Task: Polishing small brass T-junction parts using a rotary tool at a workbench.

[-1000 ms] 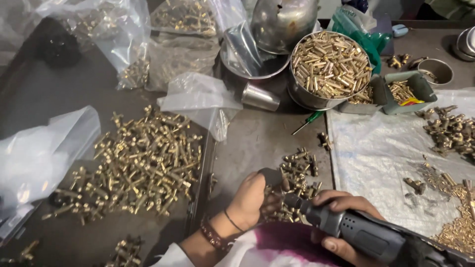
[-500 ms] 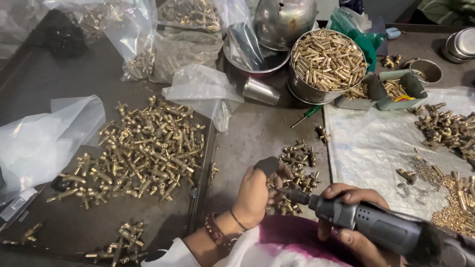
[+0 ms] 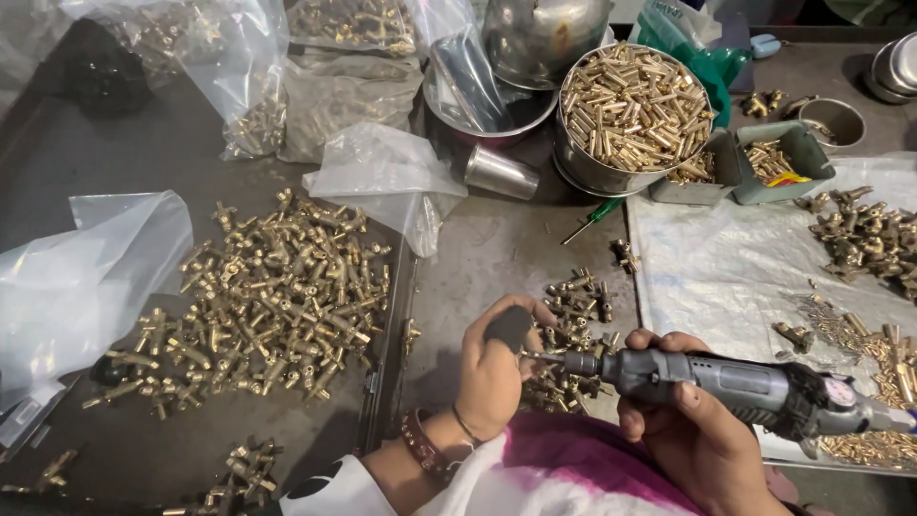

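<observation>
While the left hand (image 3: 497, 368) curls palm-inward with its fingers bunched around a small part that the fingers hide, a dark cap covers its raised thumb, and a beaded bracelet (image 3: 425, 449) circles the bent wrist. That hand sits low at the middle of the view, just above the person's pink and white garment. From the right, the right hand (image 3: 683, 420) wraps firmly around a grey rotary tool (image 3: 735, 387), fingers over the top of the barrel and thumb beneath, holding it nearly level so its thin tip points left and meets the left hand's closed fingers. Just behind both hands a small heap of brass fittings (image 3: 578, 320) lies on the grey tabletop (image 3: 487, 248). A larger pile of brass fittings (image 3: 277, 296) spreads over the dark tray at left, and a steel bowl of brass tubes (image 3: 635, 110) stands farther back.
</observation>
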